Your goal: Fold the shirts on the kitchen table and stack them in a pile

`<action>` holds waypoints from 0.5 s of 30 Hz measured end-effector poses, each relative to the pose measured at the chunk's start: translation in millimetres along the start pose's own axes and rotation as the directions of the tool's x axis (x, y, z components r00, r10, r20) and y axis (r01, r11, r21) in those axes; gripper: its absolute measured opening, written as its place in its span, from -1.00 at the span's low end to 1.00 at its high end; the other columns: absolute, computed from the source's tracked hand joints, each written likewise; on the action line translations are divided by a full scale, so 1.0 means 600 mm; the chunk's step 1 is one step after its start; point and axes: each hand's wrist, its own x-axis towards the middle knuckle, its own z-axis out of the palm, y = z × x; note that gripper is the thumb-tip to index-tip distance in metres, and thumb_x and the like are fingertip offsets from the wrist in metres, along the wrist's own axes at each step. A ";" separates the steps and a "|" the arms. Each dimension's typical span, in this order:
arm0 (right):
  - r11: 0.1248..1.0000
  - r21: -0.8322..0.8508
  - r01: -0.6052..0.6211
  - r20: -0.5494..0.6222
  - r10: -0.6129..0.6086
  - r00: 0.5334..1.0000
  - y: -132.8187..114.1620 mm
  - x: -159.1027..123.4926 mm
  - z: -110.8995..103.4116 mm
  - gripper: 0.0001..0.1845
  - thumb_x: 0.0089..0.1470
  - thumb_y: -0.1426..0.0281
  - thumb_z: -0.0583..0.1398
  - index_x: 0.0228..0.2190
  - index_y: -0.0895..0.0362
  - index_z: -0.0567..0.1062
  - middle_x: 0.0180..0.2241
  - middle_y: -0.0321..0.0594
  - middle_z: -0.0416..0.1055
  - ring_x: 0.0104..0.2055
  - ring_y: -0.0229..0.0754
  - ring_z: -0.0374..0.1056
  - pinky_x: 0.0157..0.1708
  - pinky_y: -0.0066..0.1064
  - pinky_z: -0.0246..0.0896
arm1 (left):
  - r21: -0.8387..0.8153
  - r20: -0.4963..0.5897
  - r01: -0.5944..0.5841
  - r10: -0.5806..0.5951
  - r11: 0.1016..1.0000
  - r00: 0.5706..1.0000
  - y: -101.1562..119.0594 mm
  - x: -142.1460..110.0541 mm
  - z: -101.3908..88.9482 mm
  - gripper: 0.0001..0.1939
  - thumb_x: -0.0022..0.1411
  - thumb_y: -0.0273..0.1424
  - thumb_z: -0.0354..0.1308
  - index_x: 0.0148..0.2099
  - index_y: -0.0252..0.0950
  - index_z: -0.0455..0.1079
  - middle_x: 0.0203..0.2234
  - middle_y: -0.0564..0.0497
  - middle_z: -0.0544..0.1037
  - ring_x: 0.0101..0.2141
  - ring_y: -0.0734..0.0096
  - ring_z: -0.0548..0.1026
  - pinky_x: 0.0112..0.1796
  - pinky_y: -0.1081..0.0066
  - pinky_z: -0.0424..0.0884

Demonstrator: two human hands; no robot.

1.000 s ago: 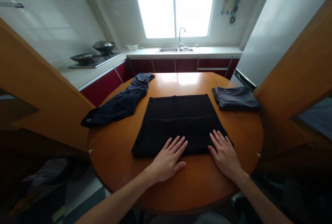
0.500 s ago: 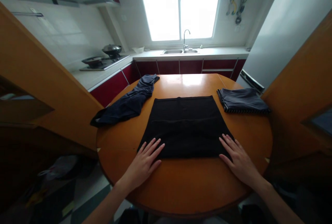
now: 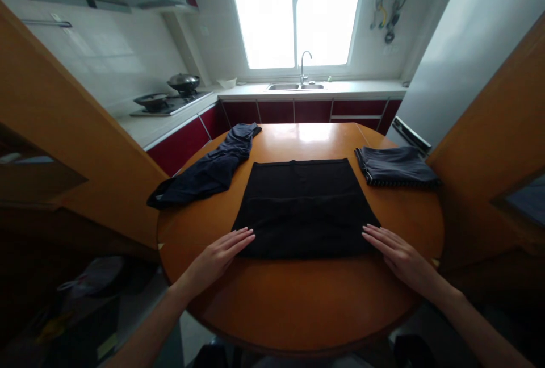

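A black garment [image 3: 300, 209], folded into a flat panel, lies in the middle of the round wooden table [image 3: 306, 300]. My left hand [image 3: 223, 250] is at its near left corner, fingers pressed together over the cloth and thumb tucked out of sight. At the near right corner, my right hand [image 3: 394, 251] has its fingers closed together over the cloth edge, its thumb mostly hidden below. Both hands cover the corners they grip. A crease runs across the cloth, which otherwise lies smooth.
Dark blue crumpled clothing [image 3: 208, 169] lies along the table's left side. A folded grey garment [image 3: 395, 165] sits at the right. Beyond the table are a counter with a sink [image 3: 296, 87], a stove with a lidded pan [image 3: 184, 82], and a fridge [image 3: 443, 67].
Both hands have turned from flat, spread fingers to fingers drawn together at the near corners. The left hand has shifted left and the right slightly right. The cloth's near corners have drawn in slightly.
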 end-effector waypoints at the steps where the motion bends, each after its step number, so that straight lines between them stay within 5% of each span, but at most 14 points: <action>1: 1.000 0.002 0.011 -0.003 -0.011 1.000 0.004 0.004 0.000 -0.26 0.19 0.65 -0.05 0.32 -0.08 0.19 0.32 -0.27 0.18 0.36 -0.14 0.09 0.33 -0.12 0.10 | -0.007 -0.001 -0.012 0.012 1.000 1.000 -0.003 0.001 0.004 -0.33 0.33 -0.67 -0.14 0.39 -0.05 0.16 0.29 0.04 0.32 0.27 0.32 0.28 0.24 0.13 0.28; 9: 0.988 0.157 0.000 -0.062 0.010 0.998 0.046 0.000 -0.001 -0.38 0.15 0.60 0.05 0.19 -0.04 0.40 0.23 -0.23 0.34 0.32 -0.03 0.17 0.29 0.01 0.14 | -0.163 -0.061 -0.024 0.014 0.986 0.998 -0.021 -0.002 0.019 -0.47 0.32 -0.64 -0.08 0.22 -0.13 0.39 0.17 0.01 0.47 0.20 0.34 0.39 0.21 0.19 0.34; 15: 0.882 0.465 -0.081 -0.047 0.116 0.992 0.017 -0.009 -0.042 -0.69 0.23 0.37 0.17 -0.03 0.01 0.59 0.06 -0.10 0.51 0.26 0.09 0.27 0.17 0.03 0.29 | -0.267 0.006 0.066 -0.067 0.961 0.998 0.002 -0.017 -0.025 -0.60 0.37 -0.52 0.01 0.14 -0.11 0.46 0.09 0.01 0.55 0.08 0.32 0.51 0.13 0.29 0.40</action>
